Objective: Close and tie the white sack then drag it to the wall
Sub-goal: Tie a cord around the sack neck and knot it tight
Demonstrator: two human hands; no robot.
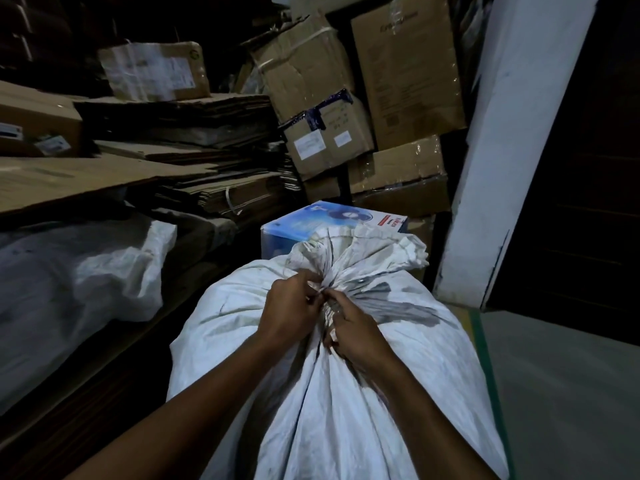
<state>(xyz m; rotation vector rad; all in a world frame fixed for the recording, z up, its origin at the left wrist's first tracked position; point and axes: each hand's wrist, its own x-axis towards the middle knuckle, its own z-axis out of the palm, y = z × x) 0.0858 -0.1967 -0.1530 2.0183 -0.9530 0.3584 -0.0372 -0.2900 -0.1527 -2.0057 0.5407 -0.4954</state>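
Both hands work at the gathered neck of the white sack (pixel 311 393), which stands full on the floor. The left hand (pixel 289 315) pinches the bunched fabric with curled fingers (pixel 304 284); the right hand (pixel 356 332) grips the neck just beside it. Behind the sack sits a blue box (pixel 311 220), then stacked cardboard boxes (pixel 398 81). A second white sack (pixel 86 271) lies left.

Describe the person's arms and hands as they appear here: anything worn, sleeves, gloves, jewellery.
Both forearms are bare up to the frame edge; no sleeves show. The left hand and right hand wear no gloves. No watch, bracelet or ring is visible, though the dim light could hide small items.
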